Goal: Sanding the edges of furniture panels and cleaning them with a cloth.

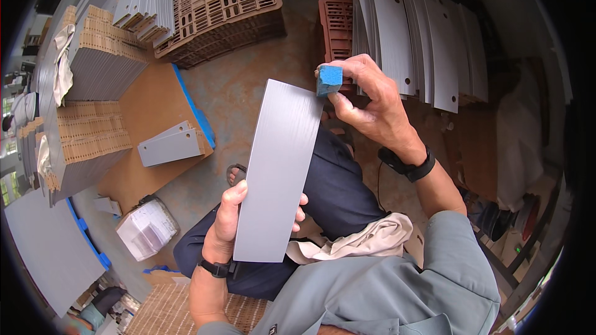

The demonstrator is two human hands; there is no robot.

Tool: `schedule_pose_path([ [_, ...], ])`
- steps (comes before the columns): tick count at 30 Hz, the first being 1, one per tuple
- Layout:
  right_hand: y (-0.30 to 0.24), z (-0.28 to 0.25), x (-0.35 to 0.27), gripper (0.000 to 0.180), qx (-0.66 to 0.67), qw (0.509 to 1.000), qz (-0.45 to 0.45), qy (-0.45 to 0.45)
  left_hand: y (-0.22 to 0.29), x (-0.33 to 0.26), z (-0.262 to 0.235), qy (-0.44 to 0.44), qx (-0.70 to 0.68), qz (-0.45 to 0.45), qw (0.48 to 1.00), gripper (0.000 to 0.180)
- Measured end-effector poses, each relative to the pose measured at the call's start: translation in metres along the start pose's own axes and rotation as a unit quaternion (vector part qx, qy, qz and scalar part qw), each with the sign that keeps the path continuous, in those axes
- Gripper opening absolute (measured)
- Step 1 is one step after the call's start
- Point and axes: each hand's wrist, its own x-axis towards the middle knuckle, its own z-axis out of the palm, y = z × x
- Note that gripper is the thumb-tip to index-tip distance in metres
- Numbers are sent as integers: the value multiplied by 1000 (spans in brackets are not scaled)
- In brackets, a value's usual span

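My left hand [228, 220] grips the near end of a long grey metal plate [276, 167], thumb on its left edge and fingertips showing at its right edge. The plate tilts away from me over my lap. My right hand [366, 96] holds a small blue block [329, 80] pressed against the plate's far right corner. A black band sits on each wrist. A beige cloth [360, 242] lies across my lap under the plate.
A row of similar grey plates [422, 43] leans at the far right beside a red-brown slotted crate [335, 25]. Brown slotted trays [223, 6] lie far centre. Stacked grey sheets with cardboard spacers [93, 87] stand left; two plates [171, 146] rest on a board. A white box [146, 229] sits lower left.
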Motion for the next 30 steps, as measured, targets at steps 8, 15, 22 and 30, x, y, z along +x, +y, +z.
schedule_pose_path([
  [8, 2, -4, 1, 39, 38, 999, 36, 11, 0, 1, -2, -14, 4, 4, 1000, 83],
  [15, 5, -5, 3, 40, 18, 1000, 6, -6, -1, 2, -2, -11, -11, 1, 1000, 83],
  [22, 2, -10, 4, 43, -20, 999, 27, -34, 1, 3, 1, 2, -14, -2, 1000, 84],
  [30, 0, -35, -1, 56, -130, 991, -16, 20, 0, 2, -6, -26, -40, -16, 999, 82],
])
